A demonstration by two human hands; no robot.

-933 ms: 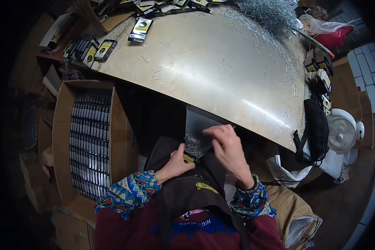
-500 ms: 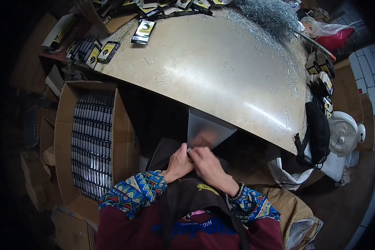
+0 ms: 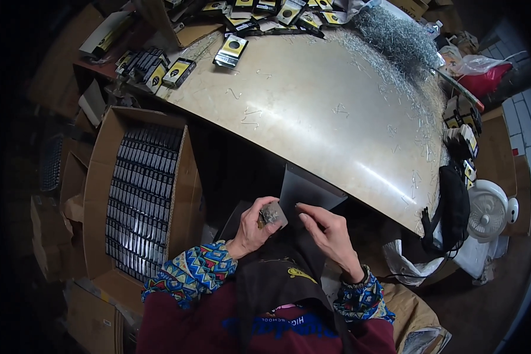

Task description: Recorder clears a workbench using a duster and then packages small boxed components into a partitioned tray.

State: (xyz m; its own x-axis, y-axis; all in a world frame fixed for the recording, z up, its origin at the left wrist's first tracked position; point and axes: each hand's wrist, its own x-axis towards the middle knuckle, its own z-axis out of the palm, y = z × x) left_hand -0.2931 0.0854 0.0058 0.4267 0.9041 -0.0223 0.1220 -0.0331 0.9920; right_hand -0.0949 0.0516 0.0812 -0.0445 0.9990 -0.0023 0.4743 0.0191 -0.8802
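In front of my lap, my left hand (image 3: 255,229) is closed round a small clear packet (image 3: 272,213). Silvery bits that look like wire pieces show through it. Just to the right, apart from the packet, my right hand (image 3: 330,233) is raised with thumb and forefinger pinched together; whatever lies between them is too small to make out. Beyond both hands, a grey smooth sheet (image 3: 310,192) juts out from beneath the table edge.
Bent wire hooks (image 3: 251,117) lie scattered on the pale table (image 3: 312,88), with a tangled wire heap (image 3: 395,38) at the far right. Small yellow-and-black boxes (image 3: 230,51) sit along the back. A carton (image 3: 180,189) of packed dark boxes stands left; a white fan (image 3: 487,212) right.
My hands were together and have come apart, the right one moving to the right. The packet in my left hand now shows. The whole view has shifted slightly.
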